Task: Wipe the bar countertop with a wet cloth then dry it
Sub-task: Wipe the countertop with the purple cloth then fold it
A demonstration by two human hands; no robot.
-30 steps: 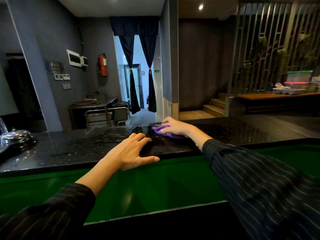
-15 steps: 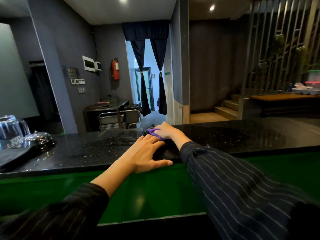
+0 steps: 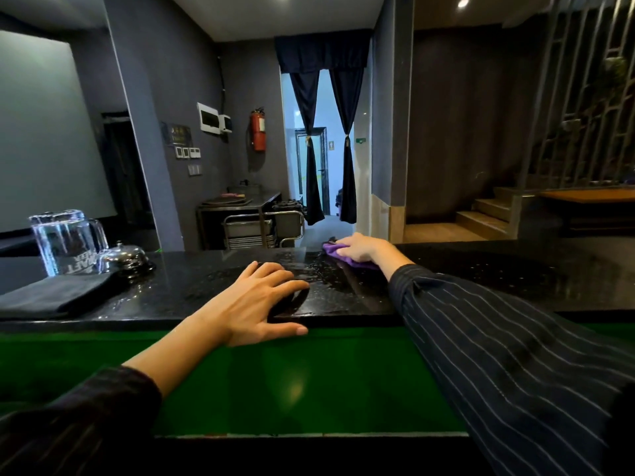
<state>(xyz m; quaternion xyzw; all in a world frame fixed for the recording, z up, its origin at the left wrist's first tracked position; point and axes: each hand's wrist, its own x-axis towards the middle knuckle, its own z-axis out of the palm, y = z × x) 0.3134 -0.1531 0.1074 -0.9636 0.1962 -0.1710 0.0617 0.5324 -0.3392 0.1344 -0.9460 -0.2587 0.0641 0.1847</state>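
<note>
Nearest, glossy green panel [image 3: 292, 379] below the bench edge, smooth and reflective. Above it, left hand [image 3: 256, 300] flat on the near edge of the bench [image 3: 481, 286], fingers spread, thumb hooked over the lip, gripping nothing. Bench top black polished stone, speckled, streaked with water beads around the hands. At left, folded dark cloth [image 3: 58, 295] lying flat, matte; behind it an upturned clear glass mug [image 3: 65, 242] and a domed chrome bell [image 3: 125, 259]. Farther in, right hand [image 3: 360, 249] pressed down over a crumpled purple cloth [image 3: 338, 251] at the far edge of the bench, fingers curled onto it; pinstriped sleeve [image 3: 498, 338] stretched across. Compared with half a second ago: right hand and purple cloth farther right, clear of the left fingertips; mug and bell nearer centre.
</note>
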